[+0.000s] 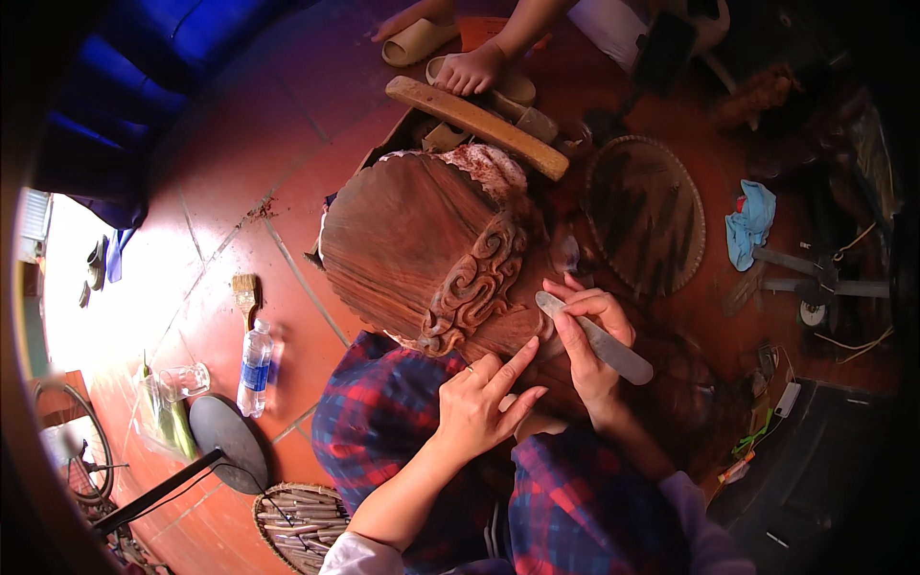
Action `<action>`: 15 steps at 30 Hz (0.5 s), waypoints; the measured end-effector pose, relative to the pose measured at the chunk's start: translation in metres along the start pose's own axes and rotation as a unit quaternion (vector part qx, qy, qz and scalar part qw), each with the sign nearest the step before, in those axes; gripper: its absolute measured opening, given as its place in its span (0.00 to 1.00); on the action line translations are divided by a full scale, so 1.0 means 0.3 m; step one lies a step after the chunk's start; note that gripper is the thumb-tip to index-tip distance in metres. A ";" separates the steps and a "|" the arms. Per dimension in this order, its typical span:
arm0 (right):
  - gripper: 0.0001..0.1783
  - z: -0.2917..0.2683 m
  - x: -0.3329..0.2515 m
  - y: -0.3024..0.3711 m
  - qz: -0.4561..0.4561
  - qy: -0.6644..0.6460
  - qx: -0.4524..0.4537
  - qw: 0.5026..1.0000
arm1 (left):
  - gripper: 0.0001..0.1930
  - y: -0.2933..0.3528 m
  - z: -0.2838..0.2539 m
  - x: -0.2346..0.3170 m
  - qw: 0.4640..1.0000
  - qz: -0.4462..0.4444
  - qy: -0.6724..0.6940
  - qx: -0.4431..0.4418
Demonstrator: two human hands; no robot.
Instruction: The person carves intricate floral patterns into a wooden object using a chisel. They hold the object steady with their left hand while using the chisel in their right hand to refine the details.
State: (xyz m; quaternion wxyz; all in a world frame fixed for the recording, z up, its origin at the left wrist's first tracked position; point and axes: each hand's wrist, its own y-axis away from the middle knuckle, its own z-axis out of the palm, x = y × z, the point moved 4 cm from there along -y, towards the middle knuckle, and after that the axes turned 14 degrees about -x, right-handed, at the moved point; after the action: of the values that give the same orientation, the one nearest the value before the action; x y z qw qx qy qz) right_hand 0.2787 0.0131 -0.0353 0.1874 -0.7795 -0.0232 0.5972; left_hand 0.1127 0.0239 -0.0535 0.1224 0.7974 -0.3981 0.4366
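A brown carved wooden piece [402, 240] with a scalloped rim lies before my knees. Raised scrollwork [479, 278] curls along its right side. My right hand [596, 347] grips a flat grey bar with rounded ends [613, 353], its thumb and fingers closed around the upper part. My left hand [484, 402] has its index finger stretched toward the plain wood below the scrolls, with the fingertip at the surface. Its thumb stands apart, and the other fingers bend; I see nothing held there. Whether the bar touches the wood, I cannot tell.
Left on the tiled floor are a brush [245, 292], a water bottle [255, 369], a glass [185, 381] and a round lamp base [228, 443]. A basket of tool handles [287, 517] sits lower left. Beyond the carving are a wooden bar [479, 125] and another person's foot [470, 72]. A round tray [644, 216] lies right.
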 end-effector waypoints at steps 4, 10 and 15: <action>0.04 0.018 0.016 0.005 -0.001 0.007 -0.002 1.000 | 0.32 0.011 0.015 -0.009 0.999 -0.019 -0.032 0.002; 0.04 0.011 0.011 0.000 0.005 0.039 -0.004 0.999 | 0.33 0.001 0.011 -0.001 1.000 -0.012 -0.027 0.010; 0.04 0.019 0.020 0.002 0.016 0.018 0.005 1.000 | 0.33 0.011 0.013 -0.013 1.000 -0.020 -0.022 0.007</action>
State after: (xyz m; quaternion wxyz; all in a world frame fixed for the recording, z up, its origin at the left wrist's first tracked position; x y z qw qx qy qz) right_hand 0.2750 0.0156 -0.0424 0.1822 -0.7894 -0.0037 0.5862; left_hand 0.1114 0.0219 -0.0593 0.1170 0.8153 -0.3815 0.4195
